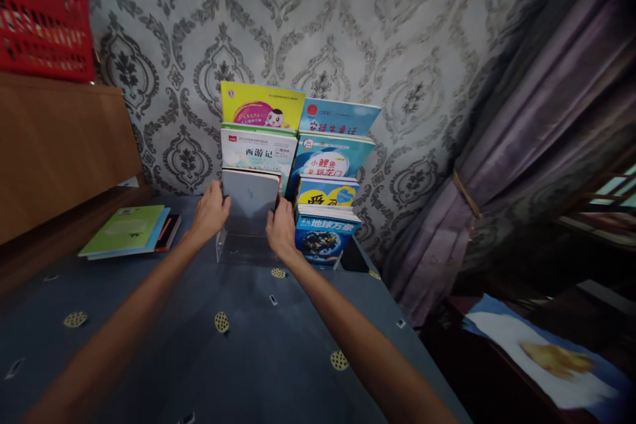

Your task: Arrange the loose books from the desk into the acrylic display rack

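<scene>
A grey-covered book [251, 202] stands upright in the left column of a clear tiered book stand [243, 250]. My left hand [211, 210] grips its left edge, and my right hand [281, 225] has hold of the right edge. Behind it rise a white book with Chinese characters [258, 151] and a yellow book [262, 105]. The right column holds a dark blue book with a globe [322, 238] in front, then a yellow-and-blue book [328, 192], a teal book [334, 156] and a light blue book [340, 117].
Green and blue books [124, 230] lie stacked on the left, beside a dark book [169, 232]. A wooden cabinet [64, 152] carries a red basket [44, 20]. A black flat object [354, 257] sits right of the stand. A purple curtain [447, 238] hangs at right.
</scene>
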The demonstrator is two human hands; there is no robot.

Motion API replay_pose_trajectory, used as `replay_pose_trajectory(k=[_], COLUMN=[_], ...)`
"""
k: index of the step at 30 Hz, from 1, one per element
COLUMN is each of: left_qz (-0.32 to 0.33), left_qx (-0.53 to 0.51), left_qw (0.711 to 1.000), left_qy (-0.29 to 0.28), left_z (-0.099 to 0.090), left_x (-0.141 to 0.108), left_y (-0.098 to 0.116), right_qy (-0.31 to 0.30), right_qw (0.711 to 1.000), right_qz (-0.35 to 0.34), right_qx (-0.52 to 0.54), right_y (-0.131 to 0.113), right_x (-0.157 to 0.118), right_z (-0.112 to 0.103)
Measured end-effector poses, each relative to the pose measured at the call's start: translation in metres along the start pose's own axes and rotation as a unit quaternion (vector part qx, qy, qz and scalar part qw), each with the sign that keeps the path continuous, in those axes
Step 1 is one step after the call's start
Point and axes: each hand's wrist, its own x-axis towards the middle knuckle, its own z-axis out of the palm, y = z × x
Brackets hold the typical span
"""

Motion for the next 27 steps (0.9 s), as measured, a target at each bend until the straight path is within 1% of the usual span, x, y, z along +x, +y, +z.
replay_pose_trajectory(k=[5, 9, 15, 23, 27], left_qz=[0.011, 0.006, 0.011, 0.026, 0.027], left_qx=[0.016, 0.059, 0.076, 0.071, 0.066], left_qw=[1.0, 0.998, 0.997, 0.997, 0.997], left_qy=[-0.002, -0.017, -0.013, -0.008, -0.024], left_z=[-0.002, -0.002, -0.001, -0.001, -0.003], left_x=[0.0, 0.002, 0.004, 0.006, 0.006], left_y=[0.0, 0.0, -0.002, -0.007, -0.007], right_qy=[0.006, 0.001, 0.014, 0.08, 0.091], right_qw=[1.0, 0.999, 0.997, 0.996, 0.995], right_qz=[0.011, 0.047, 0.062, 0.033, 0.024], right_qx=[0.018, -0.01, -0.045, 0.018, 0.037], right_y=[0.003, 0.002, -0.003, -0.006, -0.006], right_x=[0.007, 0.013, 0.011, -0.002, -0.009], right_z=[0.004, 0.003, 0.004, 0.009, 0.013])
